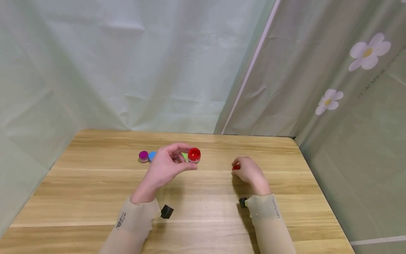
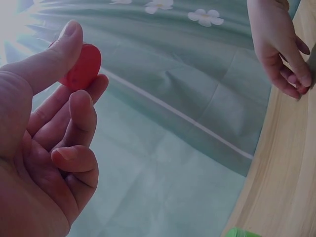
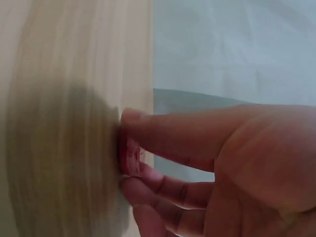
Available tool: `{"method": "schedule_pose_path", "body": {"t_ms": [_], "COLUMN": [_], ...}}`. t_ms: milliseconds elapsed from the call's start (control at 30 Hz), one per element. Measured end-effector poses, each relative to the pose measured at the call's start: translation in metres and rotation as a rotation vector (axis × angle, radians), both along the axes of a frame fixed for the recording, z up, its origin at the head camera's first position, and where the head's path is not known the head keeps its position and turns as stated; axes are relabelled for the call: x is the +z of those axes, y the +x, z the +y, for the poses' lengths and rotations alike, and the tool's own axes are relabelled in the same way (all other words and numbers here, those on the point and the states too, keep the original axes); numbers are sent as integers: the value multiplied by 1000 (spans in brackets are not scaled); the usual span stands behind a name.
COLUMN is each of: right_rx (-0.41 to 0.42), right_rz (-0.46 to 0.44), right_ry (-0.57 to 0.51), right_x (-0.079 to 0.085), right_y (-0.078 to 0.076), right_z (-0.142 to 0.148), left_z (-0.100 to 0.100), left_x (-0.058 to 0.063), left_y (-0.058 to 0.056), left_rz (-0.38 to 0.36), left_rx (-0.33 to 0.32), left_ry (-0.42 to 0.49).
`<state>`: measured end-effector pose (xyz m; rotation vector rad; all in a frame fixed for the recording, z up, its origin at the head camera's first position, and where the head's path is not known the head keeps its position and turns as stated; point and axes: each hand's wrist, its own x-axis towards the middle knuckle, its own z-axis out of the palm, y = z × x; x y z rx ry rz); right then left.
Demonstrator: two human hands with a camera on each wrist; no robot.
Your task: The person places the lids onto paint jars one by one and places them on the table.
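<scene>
Raised above the table, my left hand pinches a small round jar with a red top between thumb and fingers. In the left wrist view its red round underside or side shows past the thumb. My right hand is low at the tabletop, right of centre, and pinches a small red lid by its edges. The right wrist view shows that red lid standing close to the wood, partly covered by the thumb and fingers.
Behind the left hand are a purple-topped jar, a blue-topped jar and a partly hidden green one. The wooden table ends at a hanging curtain at the back and sides.
</scene>
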<state>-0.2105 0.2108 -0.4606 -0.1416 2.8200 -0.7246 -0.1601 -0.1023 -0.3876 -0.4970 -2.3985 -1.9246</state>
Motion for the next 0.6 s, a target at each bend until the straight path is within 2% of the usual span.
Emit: {"method": "schedule_pose_path", "body": {"t_ms": [167,267,400,533,600], "right_rx": [26,31,16,-6,9], "right_rz": [39,82,182,305,351], "right_ry": [-94,-221,-404,-549,-621], "right_x": [9,22,41,61,69], "right_y": [0,3,13,28,35], "right_z": [1,-3,-11,-19,-23], "left_z": [3,6,10,17,20], "left_x": [-2,-5,-10,-13,-13], "left_y": [-1,-1,-1,-1,-1], "left_rz": [-13,-24,-41,-63,-67], "left_rx": [3,26,40,15,1], "left_ry": [-25,-57,-70,-64,-63]}}
